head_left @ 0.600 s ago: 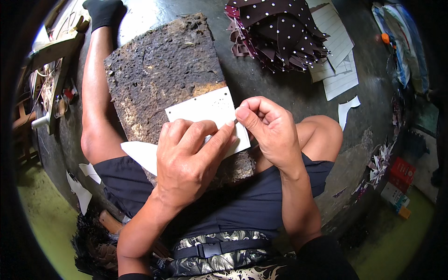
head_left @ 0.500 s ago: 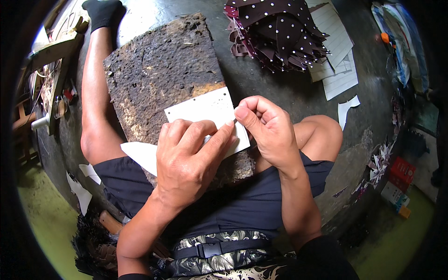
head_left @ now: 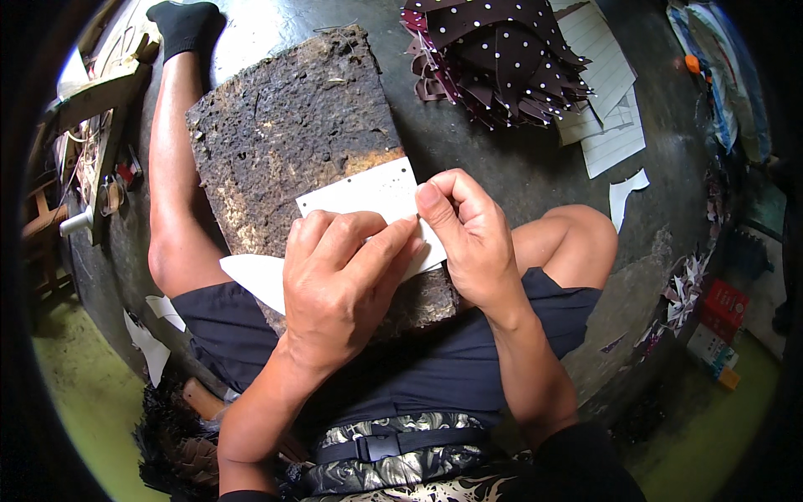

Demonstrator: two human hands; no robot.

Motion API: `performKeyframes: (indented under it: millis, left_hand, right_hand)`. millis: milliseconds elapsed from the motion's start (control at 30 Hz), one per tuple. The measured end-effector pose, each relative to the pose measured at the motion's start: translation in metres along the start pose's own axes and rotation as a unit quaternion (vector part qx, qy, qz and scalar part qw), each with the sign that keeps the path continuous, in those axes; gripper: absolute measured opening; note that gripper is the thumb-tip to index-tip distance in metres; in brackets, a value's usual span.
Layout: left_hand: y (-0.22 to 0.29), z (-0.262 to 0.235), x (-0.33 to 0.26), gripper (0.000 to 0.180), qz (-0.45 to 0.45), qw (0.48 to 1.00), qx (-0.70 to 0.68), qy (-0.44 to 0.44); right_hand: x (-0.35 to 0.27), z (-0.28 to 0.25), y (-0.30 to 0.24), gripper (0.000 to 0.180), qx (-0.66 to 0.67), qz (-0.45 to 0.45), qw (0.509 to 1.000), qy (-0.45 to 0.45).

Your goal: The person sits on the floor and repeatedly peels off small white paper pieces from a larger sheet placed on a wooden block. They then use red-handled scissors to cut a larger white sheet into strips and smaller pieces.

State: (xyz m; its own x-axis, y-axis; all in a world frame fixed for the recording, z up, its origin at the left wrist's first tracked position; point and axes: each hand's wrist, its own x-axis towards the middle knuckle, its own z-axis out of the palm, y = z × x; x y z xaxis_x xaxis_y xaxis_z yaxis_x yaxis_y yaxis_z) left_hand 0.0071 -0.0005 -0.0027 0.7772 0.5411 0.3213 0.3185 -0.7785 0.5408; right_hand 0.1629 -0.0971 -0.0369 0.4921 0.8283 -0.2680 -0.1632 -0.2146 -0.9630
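Note:
A thick, rough, dark board lies tilted across my lap. On its lower right part rests a flat white sheet with small dark holes near its corners. My left hand bends over it, fingertips pressing on the white. A pointed white piece sticks out to the left from under this hand; how the two white pieces meet is covered. My right hand is closed in a pinch by the sheet's right edge, thumb against forefinger. Whatever is between those fingertips, if anything, is too small to make out.
Beyond the board sits a pile of dark, white-dotted cut pieces, beside lined paper sheets. White offcuts lie on the floor at both sides. Wooden frames stand at left; a red box lies at right.
My right hand has shifted slightly left and up, its thumb now at the sheet's right edge. The left hand stays on the white pieces.

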Motion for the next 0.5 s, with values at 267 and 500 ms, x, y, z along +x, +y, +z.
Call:
performKeyframes:
  millis: [267,500]
  left_hand:
    - [-0.003,0.000,-0.002,0.028,-0.003,1.000,-0.019,0.003]
    - [-0.001,-0.002,0.000,0.028,-0.005,1.000,-0.014,-0.010]
  right_hand:
    - [0.003,-0.003,0.006,0.033,0.069,0.042,0.997,-0.003]
    - [0.008,-0.008,0.016,0.035,0.058,0.061,0.996,0.007]
